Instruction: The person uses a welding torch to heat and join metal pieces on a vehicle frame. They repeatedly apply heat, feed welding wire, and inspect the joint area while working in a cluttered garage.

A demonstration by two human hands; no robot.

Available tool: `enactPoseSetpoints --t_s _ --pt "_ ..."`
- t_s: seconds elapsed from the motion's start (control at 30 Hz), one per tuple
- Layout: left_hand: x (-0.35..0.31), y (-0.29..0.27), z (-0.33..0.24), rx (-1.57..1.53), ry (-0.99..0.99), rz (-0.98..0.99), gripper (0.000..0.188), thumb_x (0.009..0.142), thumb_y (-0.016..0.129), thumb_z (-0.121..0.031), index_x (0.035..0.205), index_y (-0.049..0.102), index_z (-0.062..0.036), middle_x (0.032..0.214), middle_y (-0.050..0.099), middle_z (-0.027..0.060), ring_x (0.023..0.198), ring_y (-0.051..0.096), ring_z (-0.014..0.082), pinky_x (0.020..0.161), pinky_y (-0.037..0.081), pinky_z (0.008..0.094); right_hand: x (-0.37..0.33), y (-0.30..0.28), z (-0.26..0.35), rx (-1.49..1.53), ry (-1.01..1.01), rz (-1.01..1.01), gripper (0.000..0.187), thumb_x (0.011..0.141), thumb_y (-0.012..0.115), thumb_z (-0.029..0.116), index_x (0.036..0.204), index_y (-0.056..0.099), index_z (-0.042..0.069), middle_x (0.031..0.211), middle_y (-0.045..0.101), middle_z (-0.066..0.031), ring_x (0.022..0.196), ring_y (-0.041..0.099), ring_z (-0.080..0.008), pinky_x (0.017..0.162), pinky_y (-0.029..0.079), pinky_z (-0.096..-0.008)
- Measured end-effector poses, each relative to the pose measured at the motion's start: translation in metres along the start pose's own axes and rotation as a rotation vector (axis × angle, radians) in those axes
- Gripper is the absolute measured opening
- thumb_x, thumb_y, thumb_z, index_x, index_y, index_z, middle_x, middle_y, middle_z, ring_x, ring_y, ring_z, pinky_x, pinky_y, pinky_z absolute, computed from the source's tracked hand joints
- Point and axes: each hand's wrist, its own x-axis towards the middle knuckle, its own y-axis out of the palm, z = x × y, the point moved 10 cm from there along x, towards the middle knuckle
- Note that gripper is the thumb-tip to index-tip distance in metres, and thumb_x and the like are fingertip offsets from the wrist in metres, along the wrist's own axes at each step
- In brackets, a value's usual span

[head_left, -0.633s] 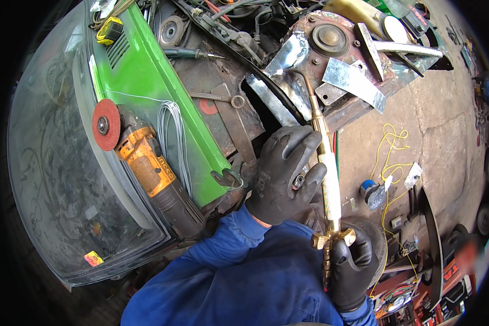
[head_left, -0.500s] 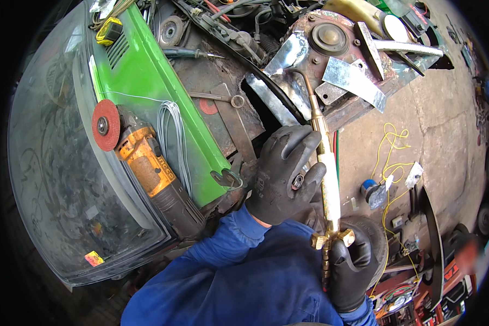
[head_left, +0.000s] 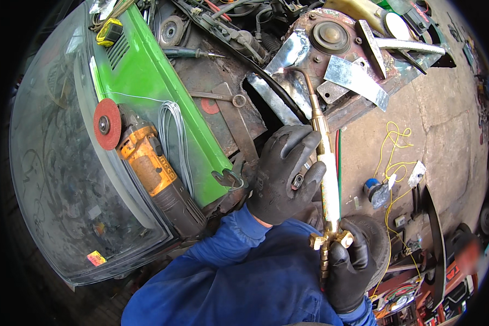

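Note:
A brass gas torch (head_left: pixel 330 187) with a bent copper tip runs upright through the middle of the view, its tip over bare metal plates. In a black glove, my right hand (head_left: pixel 349 274) is closed round its lower end, with fingers at the brass valve knobs. My left hand (head_left: pixel 284 176), gloved too, is curled beside the torch body, fingertips against or very near it. Between its fingers shows a small thing with a round metal end (head_left: pixel 297 181); the rest of it is hidden. No flame is visible at the tip.
An orange angle grinder (head_left: pixel 149 165) lies beside the green panel (head_left: pixel 141 70) with a coil of wire (head_left: pixel 175 146). A spanner (head_left: pixel 223 98), screwdriver (head_left: pixel 187 52), hammer (head_left: pixel 372 49) and cut sheet metal (head_left: pixel 357 81) lie around. Yellow cord (head_left: pixel 390 146) trails on the floor.
The view has shifted very slightly. Both hands keep their places on and beside the torch, and the right fingers have moved a little by the valve knobs.

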Motion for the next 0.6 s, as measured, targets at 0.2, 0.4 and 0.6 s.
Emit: enactPoseSetpoints --t_s 0.2,0.4,0.6 --pt "0.000 0.001 0.000 0.008 0.006 0.003 0.046 0.101 0.072 -0.017 0.142 0.066 0.0004 0.140 0.065 0.0207 0.133 0.062 0.0402 0.113 0.049 0.0508 0.001 -0.004 -0.003 -0.017 0.035 -0.027 0.037 0.102 0.076 0.009 0.136 0.069 -0.004 0.112 0.077 -0.0093 0.097 0.071 -0.0134 0.088 0.058 -0.0312" --pt "0.000 0.001 -0.001 0.011 0.011 0.011 0.046 0.100 0.072 -0.016 0.142 0.066 0.0015 0.140 0.065 0.0212 0.133 0.061 0.0402 0.114 0.049 0.0512 0.000 -0.006 -0.006 0.003 0.057 -0.059 0.035 0.099 0.077 0.003 0.133 0.070 -0.003 0.108 0.077 -0.0090 0.095 0.072 -0.0134 0.087 0.058 -0.0311" --pt "0.001 0.001 -0.001 0.001 0.009 0.011 0.047 0.099 0.073 -0.015 0.142 0.066 0.0017 0.141 0.065 0.0214 0.133 0.061 0.0405 0.114 0.049 0.0511 0.000 -0.008 -0.009 0.003 0.079 -0.046 0.036 0.100 0.078 0.006 0.134 0.070 -0.004 0.108 0.078 -0.0093 0.094 0.072 -0.0135 0.087 0.058 -0.0312"
